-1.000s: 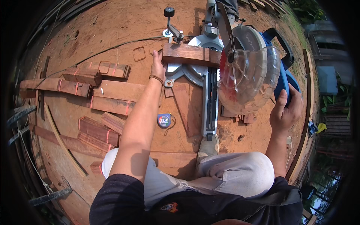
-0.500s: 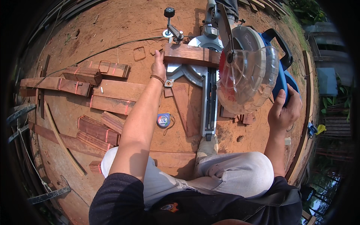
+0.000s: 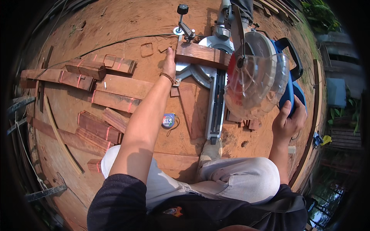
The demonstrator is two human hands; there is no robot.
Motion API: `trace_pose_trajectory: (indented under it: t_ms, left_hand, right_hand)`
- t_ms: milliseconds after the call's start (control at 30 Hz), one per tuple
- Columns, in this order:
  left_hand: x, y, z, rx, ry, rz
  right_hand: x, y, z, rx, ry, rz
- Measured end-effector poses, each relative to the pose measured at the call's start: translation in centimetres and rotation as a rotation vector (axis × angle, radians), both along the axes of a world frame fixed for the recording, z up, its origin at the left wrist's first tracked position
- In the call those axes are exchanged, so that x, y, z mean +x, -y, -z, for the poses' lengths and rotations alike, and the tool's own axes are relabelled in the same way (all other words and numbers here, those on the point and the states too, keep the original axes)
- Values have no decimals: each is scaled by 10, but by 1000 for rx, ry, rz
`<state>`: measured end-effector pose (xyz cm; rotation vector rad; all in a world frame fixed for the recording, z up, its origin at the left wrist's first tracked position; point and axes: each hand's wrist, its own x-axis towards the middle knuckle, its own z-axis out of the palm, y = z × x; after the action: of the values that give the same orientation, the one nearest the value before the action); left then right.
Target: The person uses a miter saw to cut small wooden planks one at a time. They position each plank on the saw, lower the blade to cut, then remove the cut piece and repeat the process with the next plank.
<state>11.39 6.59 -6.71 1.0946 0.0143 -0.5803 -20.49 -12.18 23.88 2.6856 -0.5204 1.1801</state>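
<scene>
A reddish-brown block of wood [image 3: 201,54] lies across the bed of a mitre saw [image 3: 216,100]. My left hand [image 3: 169,64] holds the block at its left end, with part of the fingers hidden. The block's right end meets the red toothed blade [image 3: 231,73], mostly behind a clear plastic guard [image 3: 256,86]. My right hand [image 3: 291,116] is closed around the lower end of the saw's blue handle part [image 3: 296,90], thumb on the near side. A clamp with a black knob [image 3: 182,9] stands behind the block.
Bundles of wood strips [image 3: 98,128] tied with red bands lie to the left, near longer boards [image 3: 123,87]. A tape measure [image 3: 168,120] rests on the reddish ground by my left forearm. A dark cable [image 3: 115,45] runs behind. Offcuts [image 3: 250,124] lie right of the saw.
The whole view has shifted slightly, so the saw and block appear a little farther right. Both hands keep their places on the block and the handle.
</scene>
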Motion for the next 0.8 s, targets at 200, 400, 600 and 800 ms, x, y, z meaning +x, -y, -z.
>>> trace_pose_trajectory:
  t_ms: [200, 400, 600, 800]
  left_hand:
    - [-4, 2, -5, -34, 63, 54]
    - [-4, 3, -3, 4, 46, 37]
    - [-1, 5, 5, -24, 109, 89]
    - [-4, 6, 2, 14, 109, 80]
  right_hand:
    - [-1, -1, 2, 25, 0, 11]
    - [-1, 0, 2, 12, 7, 13]
    - [-1, 1, 3, 10, 9, 10]
    - [-1, 0, 4, 0, 3, 10]
